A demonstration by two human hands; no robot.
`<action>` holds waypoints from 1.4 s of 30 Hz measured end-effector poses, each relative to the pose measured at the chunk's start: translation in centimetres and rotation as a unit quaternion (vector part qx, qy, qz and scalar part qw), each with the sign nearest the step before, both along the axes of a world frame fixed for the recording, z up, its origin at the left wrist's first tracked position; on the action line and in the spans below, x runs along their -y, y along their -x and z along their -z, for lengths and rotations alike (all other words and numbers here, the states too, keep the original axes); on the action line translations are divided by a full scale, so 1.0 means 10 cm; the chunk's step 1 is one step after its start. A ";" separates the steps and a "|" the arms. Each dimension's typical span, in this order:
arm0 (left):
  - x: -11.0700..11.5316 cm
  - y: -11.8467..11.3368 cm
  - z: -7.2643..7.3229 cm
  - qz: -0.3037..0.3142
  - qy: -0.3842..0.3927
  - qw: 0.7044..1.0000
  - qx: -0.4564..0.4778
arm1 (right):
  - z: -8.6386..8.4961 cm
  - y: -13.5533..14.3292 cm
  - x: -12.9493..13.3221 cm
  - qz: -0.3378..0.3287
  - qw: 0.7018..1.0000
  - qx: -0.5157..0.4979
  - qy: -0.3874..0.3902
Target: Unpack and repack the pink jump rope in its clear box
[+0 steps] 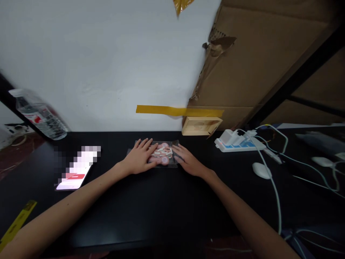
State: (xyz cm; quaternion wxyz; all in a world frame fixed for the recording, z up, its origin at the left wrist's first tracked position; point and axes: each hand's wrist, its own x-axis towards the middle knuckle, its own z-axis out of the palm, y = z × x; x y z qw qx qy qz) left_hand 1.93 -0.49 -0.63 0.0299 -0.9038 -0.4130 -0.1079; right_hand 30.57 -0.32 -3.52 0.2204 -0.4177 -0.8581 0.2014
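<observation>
A clear plastic bag (174, 164) lies flat on the black table. Inside it are pink pieces with round ends (165, 160) and several small white sticks (165, 152); I cannot make out what they are. My left hand (140, 157) rests palm down over the bag's left part, fingers spread, hiding some of the contents. At the right edge of the bag, my right hand (190, 160) lies with its fingers stretched out and their tips touching the plastic. Neither hand is closed around anything.
Left of my hands lies a lit phone (74, 178), with a water bottle (44, 117) behind it. A shallow wooden box (202, 126) leans near the back wall. To the right are a power strip (239, 143), a white mouse (261, 170) and loose white cables (275, 190).
</observation>
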 end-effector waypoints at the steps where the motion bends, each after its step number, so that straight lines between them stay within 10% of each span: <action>1: -0.01 0.01 0.00 0.000 0.002 1.000 0.000 | -0.01 -0.02 -0.01 0.002 1.000 -0.003 0.003; 9: -0.07 0.04 -0.01 -0.011 0.006 1.000 0.000 | -0.16 -0.24 -0.07 0.117 0.988 -0.099 -0.014; 25: -0.07 0.02 0.00 -0.016 0.000 1.000 -0.014 | -0.04 0.08 0.12 -0.011 0.999 0.037 -0.021; 42: -0.08 0.05 -0.04 -0.013 -0.004 1.000 0.011 | 0.01 -0.05 -0.01 0.092 0.995 -0.033 -0.023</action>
